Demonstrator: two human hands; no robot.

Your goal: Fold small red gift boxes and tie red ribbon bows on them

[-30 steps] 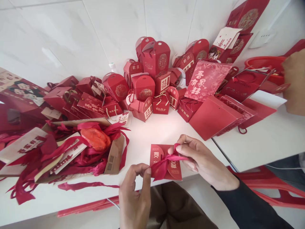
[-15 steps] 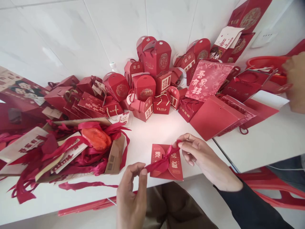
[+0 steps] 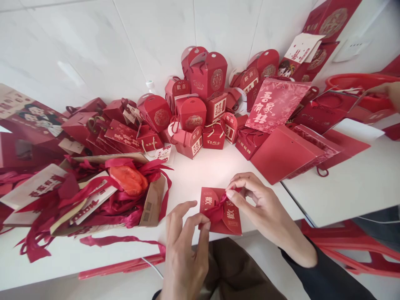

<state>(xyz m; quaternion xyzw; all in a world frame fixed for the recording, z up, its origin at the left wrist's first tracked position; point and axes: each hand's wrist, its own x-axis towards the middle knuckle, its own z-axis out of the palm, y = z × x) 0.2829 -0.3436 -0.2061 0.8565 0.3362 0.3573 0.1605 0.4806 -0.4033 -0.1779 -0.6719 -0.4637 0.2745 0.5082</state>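
A flat red gift packet [image 3: 233,216] with gold characters lies near the front edge of the white table [image 3: 343,187]. A red ribbon [image 3: 217,210] is tied across its middle. My left hand [image 3: 184,246] pinches the ribbon's lower left end at the packet's left edge. My right hand [image 3: 256,204] pinches the ribbon's upper end just above the knot. Both hands are closed on the ribbon.
A cardboard box [image 3: 150,204] full of red ribbons and cards stands at the left. Several red gift boxes [image 3: 200,104] and red paper bags [image 3: 278,154] are piled at the back. Another person's hand [image 3: 392,93] shows at the far right, by a red basin [image 3: 353,81].
The ribbon ends were pulled wide apart half a second ago; now both hands have come back in close to the knot. The other person's hand has drawn back to the right.
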